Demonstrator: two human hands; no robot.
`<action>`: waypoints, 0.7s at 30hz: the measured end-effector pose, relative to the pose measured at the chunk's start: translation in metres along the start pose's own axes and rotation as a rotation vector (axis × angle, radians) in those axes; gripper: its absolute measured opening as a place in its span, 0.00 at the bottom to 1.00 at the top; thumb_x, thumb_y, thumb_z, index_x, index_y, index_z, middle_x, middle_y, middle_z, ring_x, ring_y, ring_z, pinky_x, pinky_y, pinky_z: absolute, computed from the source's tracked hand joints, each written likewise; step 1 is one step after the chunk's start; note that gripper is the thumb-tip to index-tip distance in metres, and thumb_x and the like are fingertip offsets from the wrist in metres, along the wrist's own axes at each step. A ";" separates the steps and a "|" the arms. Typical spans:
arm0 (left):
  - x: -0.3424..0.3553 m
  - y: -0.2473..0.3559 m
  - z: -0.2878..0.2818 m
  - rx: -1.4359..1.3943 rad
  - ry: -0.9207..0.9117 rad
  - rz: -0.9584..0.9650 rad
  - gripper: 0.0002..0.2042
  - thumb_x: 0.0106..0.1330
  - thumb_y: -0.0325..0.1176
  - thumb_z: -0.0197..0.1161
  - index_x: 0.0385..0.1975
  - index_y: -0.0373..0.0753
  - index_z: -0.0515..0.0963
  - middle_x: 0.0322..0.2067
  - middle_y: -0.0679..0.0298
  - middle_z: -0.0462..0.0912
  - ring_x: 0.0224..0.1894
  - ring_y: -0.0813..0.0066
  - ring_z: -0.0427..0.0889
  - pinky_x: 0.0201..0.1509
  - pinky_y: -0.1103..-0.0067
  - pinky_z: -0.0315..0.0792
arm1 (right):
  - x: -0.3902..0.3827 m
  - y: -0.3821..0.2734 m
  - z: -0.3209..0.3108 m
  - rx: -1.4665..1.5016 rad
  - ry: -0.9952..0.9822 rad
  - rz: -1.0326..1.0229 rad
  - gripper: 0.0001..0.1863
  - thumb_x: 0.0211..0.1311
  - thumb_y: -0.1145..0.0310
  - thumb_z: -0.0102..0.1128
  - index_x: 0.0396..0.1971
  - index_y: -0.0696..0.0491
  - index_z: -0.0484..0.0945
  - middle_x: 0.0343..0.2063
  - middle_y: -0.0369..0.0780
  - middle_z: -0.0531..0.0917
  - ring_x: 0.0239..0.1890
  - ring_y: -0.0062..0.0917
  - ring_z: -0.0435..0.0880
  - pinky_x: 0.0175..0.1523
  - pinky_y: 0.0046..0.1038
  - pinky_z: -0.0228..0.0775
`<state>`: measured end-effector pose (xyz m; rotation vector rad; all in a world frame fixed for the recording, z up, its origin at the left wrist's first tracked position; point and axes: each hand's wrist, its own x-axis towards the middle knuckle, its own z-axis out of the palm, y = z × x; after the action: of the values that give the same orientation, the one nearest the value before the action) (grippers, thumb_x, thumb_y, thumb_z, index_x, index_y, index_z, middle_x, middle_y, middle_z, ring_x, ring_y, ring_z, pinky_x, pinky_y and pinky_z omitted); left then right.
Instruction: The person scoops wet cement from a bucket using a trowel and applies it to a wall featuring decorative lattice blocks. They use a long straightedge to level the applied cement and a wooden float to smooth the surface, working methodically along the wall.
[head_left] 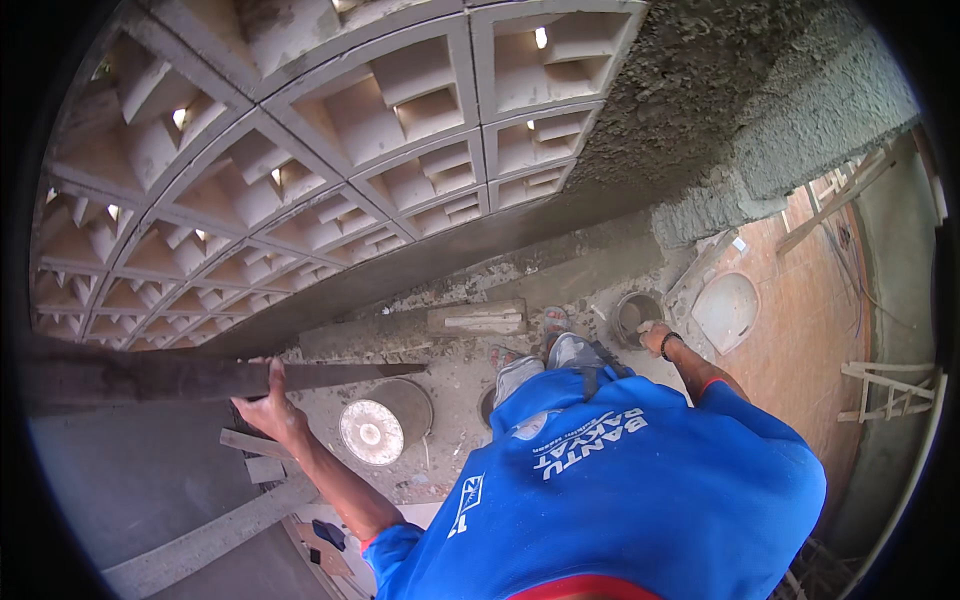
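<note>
My left hand (265, 405) grips the near edge of a long dark wooden plank (150, 380), with a digit laid up over its face. The plank runs from the far left toward the middle, below a wall of pale breeze blocks (420, 90). On the right, my right hand (656, 338) is closed at the rim of a round bucket (630, 318) with grey contents. What its fingers hold, if anything, is hidden. A dark beaded bracelet (669, 345) circles that wrist. Both arms are spread apart.
A pail with a whitish round top (372, 432) stands near my left forearm. Ahead of my feet lies a mortar-crusted board (478, 318). Rough wet plaster (690, 90) covers the wall at upper right. A pale basin (725, 312) and a wooden trestle (890, 392) are at right.
</note>
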<state>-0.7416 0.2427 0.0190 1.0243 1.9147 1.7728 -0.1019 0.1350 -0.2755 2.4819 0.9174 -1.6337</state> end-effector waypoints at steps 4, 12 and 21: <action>-0.057 0.074 0.014 -0.169 -0.146 0.158 0.29 0.49 0.27 0.69 0.52 0.29 0.64 0.37 0.58 0.77 0.40 0.66 0.77 0.52 0.68 0.69 | 0.029 -0.047 0.027 -0.082 -0.116 0.016 0.23 0.53 0.70 0.51 0.53 0.46 0.73 0.19 0.40 0.78 0.17 0.28 0.78 0.22 0.30 0.72; -0.093 0.169 0.034 -0.527 -0.274 0.140 0.29 0.55 0.35 0.65 0.55 0.36 0.62 0.38 0.59 0.75 0.44 0.58 0.75 0.54 0.63 0.67 | 0.036 -0.147 0.093 0.178 -0.470 -0.126 0.32 0.59 0.45 0.52 0.59 0.48 0.65 0.43 0.51 0.79 0.36 0.39 0.82 0.38 0.40 0.78; -0.121 0.139 0.080 -0.757 -0.202 -0.112 0.16 0.58 0.36 0.65 0.44 0.40 0.72 0.35 0.61 0.77 0.44 0.54 0.74 0.57 0.58 0.64 | 0.034 -0.172 0.136 1.478 -0.753 0.385 0.49 0.56 0.32 0.45 0.66 0.52 0.44 0.58 0.61 0.61 0.60 0.53 0.63 0.59 0.55 0.59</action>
<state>-0.5666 0.2105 0.1119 0.7499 1.0028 1.9807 -0.2895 0.2466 -0.3162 1.6528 -1.1626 -3.2180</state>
